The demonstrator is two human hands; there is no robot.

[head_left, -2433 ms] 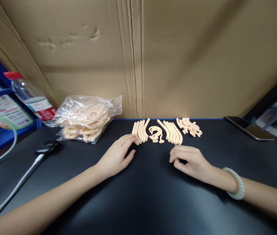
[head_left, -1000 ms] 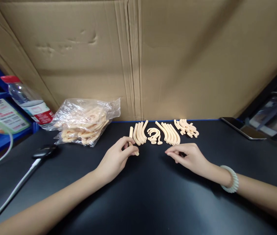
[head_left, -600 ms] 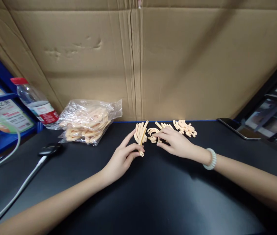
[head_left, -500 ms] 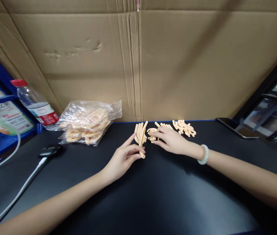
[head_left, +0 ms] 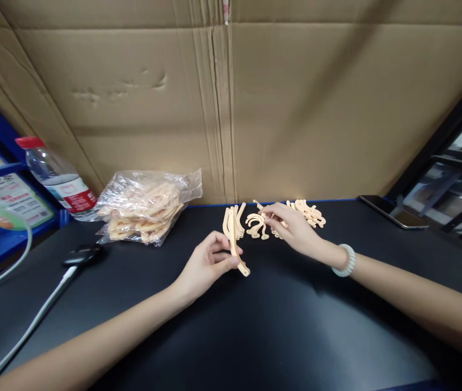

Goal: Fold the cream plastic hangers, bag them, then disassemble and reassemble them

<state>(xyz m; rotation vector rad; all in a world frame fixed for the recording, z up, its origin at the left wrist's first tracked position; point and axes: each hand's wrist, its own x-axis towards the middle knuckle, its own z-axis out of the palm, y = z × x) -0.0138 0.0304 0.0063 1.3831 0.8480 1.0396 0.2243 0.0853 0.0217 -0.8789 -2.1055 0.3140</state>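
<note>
My left hand [head_left: 206, 263] pinches a curved, pale, wood-coloured strip [head_left: 233, 244] with a hole at its near end. The strip is tilted above the black table. Behind it lie several similar curved strips [head_left: 241, 217], partly hidden by the held one. My right hand [head_left: 290, 222] is closed at the fingertips around a slim pale piece [head_left: 257, 205], whose far end sticks out past the fingers. Below those fingers lie small hook-shaped pieces [head_left: 255, 219]. More pale curved pieces [head_left: 310, 212] are heaped beyond the right hand, which partly covers them.
A clear plastic bag [head_left: 145, 206] of pale pieces sits at the back left, beside a red-capped bottle [head_left: 60, 176]. A white cable [head_left: 31, 326] runs to a black device [head_left: 83, 254]. A phone [head_left: 394, 212] lies back right. A cardboard wall [head_left: 316, 108] stands behind the table [head_left: 275, 336].
The strip in my left hand has turned, its near end now swinging out to the right. My right hand has shifted slightly right, its fingers now around a slim piece. The view has tilted slightly.
</note>
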